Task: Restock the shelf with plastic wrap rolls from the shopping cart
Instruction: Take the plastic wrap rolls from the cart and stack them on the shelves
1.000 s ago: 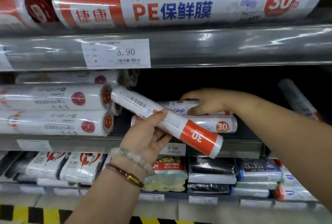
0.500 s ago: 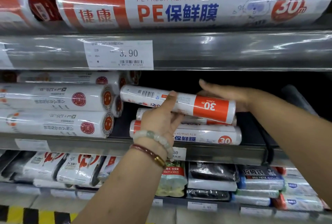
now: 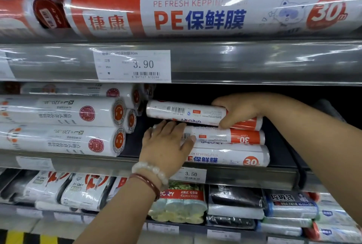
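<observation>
The middle shelf [image 3: 254,175] runs off both edges of the view, and its back is black shadow where nothing can be made out. A long glossy roll [image 3: 195,14] on the shelf above is cut off at the right; glare hides part of its English lettering. On the left, fat white cylinders [image 3: 64,126] in shiny film lie stacked, their left ends out of frame. In the middle of the shelf three slim plastic wrap rolls lie in a pile: the bottom roll [image 3: 231,157], the middle roll [image 3: 225,136] and the top roll [image 3: 186,111], all smooth white tubes with orange-red bands. The right hand [image 3: 239,110] clamps round the top roll's right part, covering its band. The left hand [image 3: 166,145] lies flat, fingers straight, against the left ends of the lower two, hiding them. The price tag [image 3: 193,175] below is partly covered by the left wrist, which wears a pale bead bracelet [image 3: 148,171].
</observation>
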